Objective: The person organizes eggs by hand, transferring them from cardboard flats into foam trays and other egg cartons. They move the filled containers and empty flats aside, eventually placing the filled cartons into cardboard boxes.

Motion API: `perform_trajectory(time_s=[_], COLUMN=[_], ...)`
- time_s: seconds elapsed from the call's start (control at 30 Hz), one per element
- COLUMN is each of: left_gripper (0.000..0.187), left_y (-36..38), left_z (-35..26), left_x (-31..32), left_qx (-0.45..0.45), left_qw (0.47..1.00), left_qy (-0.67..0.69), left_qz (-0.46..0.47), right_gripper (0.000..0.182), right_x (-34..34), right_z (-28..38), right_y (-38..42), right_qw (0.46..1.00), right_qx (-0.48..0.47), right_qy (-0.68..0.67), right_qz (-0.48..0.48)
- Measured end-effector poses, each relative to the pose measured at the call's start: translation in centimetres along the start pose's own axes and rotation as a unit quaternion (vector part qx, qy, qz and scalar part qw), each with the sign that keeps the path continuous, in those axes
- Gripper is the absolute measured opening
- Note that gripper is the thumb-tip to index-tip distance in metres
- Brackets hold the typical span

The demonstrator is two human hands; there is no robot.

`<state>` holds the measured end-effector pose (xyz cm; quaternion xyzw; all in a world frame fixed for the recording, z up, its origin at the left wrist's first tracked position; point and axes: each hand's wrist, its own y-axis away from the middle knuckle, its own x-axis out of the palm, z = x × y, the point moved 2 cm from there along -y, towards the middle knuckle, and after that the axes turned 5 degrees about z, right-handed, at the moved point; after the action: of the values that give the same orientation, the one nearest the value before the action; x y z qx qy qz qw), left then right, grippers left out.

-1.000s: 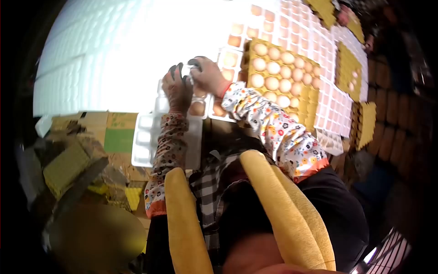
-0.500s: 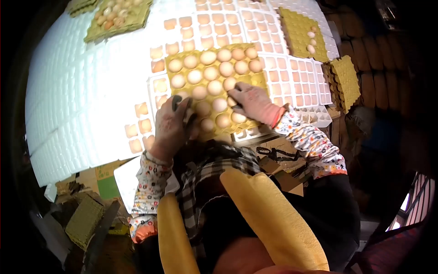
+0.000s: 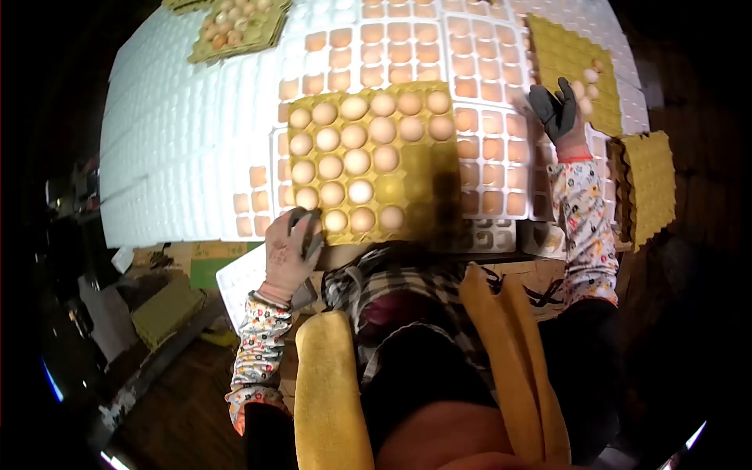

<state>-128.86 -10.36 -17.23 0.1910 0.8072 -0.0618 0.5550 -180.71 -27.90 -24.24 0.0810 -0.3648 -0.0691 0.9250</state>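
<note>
A yellow pulp egg tray [image 3: 423, 168] lies in front of me, with brown and pale eggs [image 3: 357, 161] in most of its cups; bare cups show at its lower right. At its lower left corner is my gloved left hand [image 3: 291, 254], fingers curled in; whatever is inside them is hidden. My right hand [image 3: 558, 117] is up at the right, its dark-tipped fingers and thumb apart. Just beside it, several eggs [image 3: 591, 76] sit on a second yellow tray [image 3: 560, 55]. White plastic trays [image 3: 489, 129] with eggs sunk in their cells lie between the two yellow trays.
More white trays [image 3: 180, 149] cover the left side of the table. A yellow tray stack [image 3: 274, 35] with eggs stands at the back left. Other yellow trays [image 3: 650, 188] stand at the right edge. A green-marked carton [image 3: 210, 266] is below the table's front left.
My right hand has left the middle tray and moved right to the second yellow tray, where more eggs now show. My left hand has drawn back to the middle tray's lower left corner.
</note>
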Motion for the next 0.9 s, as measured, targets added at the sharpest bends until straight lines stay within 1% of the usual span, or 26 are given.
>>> perform_trajectory(time_s=[0.03,0.07,0.1,0.13,0.17,0.2,0.23,0.27,0.3,0.33,0.37,0.4,0.43,0.47,0.5,0.53,0.57,0.6,0.63,0.67,0.73,0.77,0.8,0.83,0.87,0.9], left_gripper=[0.061,0.060,0.058,0.060,0.059,0.058,0.053,0.038,0.036,0.035,0.038,0.039,0.039,0.041,0.044,0.053,0.053,0.053,0.049,0.044,0.048,0.048,0.050,0.053,0.054,0.056], left_y=[0.4,0.9,1.3,1.0,0.6,0.4,0.5,0.8,0.7,0.4,-0.1,-1.1,-1.8,-2.9,-3.5,-3.9,-3.6,-3.7,-3.2,-3.0,-3.4,-4.2,-5.3,-6.2,-7.1,-8.6], left_z=[-0.3,0.3,1.5,2.4,2.7,2.4,1.7,2.1,3.1,4.2,5.3,6.5,6.9,5.6,3.7,4.0,4.8,5.5,6.0,6.7,7.9,8.1,7.5,6.9,5.5,5.3], left_x=[-0.1,0.2,1.5,1.5,1.2,0.6,-0.6,-0.6,-0.9,-1.0,-0.9,-1.1,-0.9,-1.7,-1.7,-0.1,-0.7,-1.6,-2.2,-1.9,-1.5,-2.5,-3.2,-3.9,-3.5,-2.6], left_qx=[0.000,0.003,0.009,0.052,0.042,0.034,-0.028,-0.112,-0.155,-0.195,-0.147,-0.146,-0.156,-0.161,-0.062,-0.045,-0.055,-0.061,-0.152,-0.161,-0.143,-0.138,-0.100,-0.065,-0.017,-0.033], left_qw=[0.995,0.991,0.992,0.994,0.998,0.998,0.984,0.922,0.824,0.689,0.701,0.732,0.817,0.880,0.984,0.997,0.990,0.975,0.872,0.732,0.632,0.689,0.864,0.970,0.997,0.993], left_qy=[-0.038,-0.074,-0.091,-0.076,-0.021,0.034,0.174,0.363,0.533,0.684,0.683,0.656,0.556,0.438,0.165,0.019,0.119,0.213,0.460,0.662,0.755,0.711,0.492,0.232,-0.078,-0.099], left_qz=[0.089,0.111,0.083,0.066,0.052,0.035,-0.023,-0.080,-0.113,-0.142,-0.144,-0.108,-0.011,0.087,0.029,0.060,0.044,0.033,0.067,-0.020,-0.101,-0.021,0.015,0.020,-0.001,0.061], right_gripper=[0.054,0.054,0.054,0.053,0.050,0.047,0.045,0.043,0.041,0.039,0.038,0.036,0.033,0.031,0.029,0.033,0.037,0.039,0.039,0.038,0.042,0.044,0.050,0.051,0.051,0.044], right_x=[4.9,9.5,12.2,14.7,17.8,19.0,20.3,20.3,20.1,19.9,19.6,19.5,18.9,18.1,18.7,19.0,20.6,23.7,24.3,24.8,24.0,23.5,21.6,20.0,19.5,21.2], right_z=[-1.0,-2.6,-5.1,-7.4,-9.3,-10.3,-11.4,-12.3,-13.2,-13.8,-14.2,-14.2,-13.7,-14.7,-15.2,-16.3,-16.9,-17.6,-19.3,-20.4,-19.0,-17.9,-17.4,-16.5,-15.8,-14.5], right_y=[2.6,5.8,9.1,12.6,15.8,16.9,18.1,18.2,18.4,18.6,18.4,18.1,17.4,17.2,17.2,16.9,16.7,18.3,19.2,19.9,19.1,18.2,17.3,16.9,16.7,16.8], right_qw=[0.989,0.954,0.906,0.842,0.747,0.704,0.658,0.692,0.724,0.750,0.769,0.785,0.860,0.903,0.929,0.881,0.812,0.684,0.593,0.489,0.607,0.657,0.763,0.866,0.923,0.934], right_qx=[0.044,0.075,0.094,0.106,-0.010,-0.049,-0.090,-0.052,-0.012,0.029,0.069,0.110,0.281,0.171,0.061,0.143,0.221,0.050,-0.044,-0.134,-0.059,-0.023,0.073,0.173,0.270,0.231], right_qy=[0.137,0.277,0.367,0.450,0.583,0.630,0.672,0.651,0.629,0.607,0.586,0.565,0.413,0.370,0.321,0.413,0.501,0.680,0.764,0.831,0.756,0.712,0.593,0.428,0.242,0.235], right_qz=[0.042,0.088,0.186,0.277,0.318,0.325,0.328,0.307,0.284,0.263,0.247,0.230,0.104,0.136,0.175,0.181,0.202,0.258,0.249,0.230,0.238,0.248,0.246,0.192,0.129,0.139])
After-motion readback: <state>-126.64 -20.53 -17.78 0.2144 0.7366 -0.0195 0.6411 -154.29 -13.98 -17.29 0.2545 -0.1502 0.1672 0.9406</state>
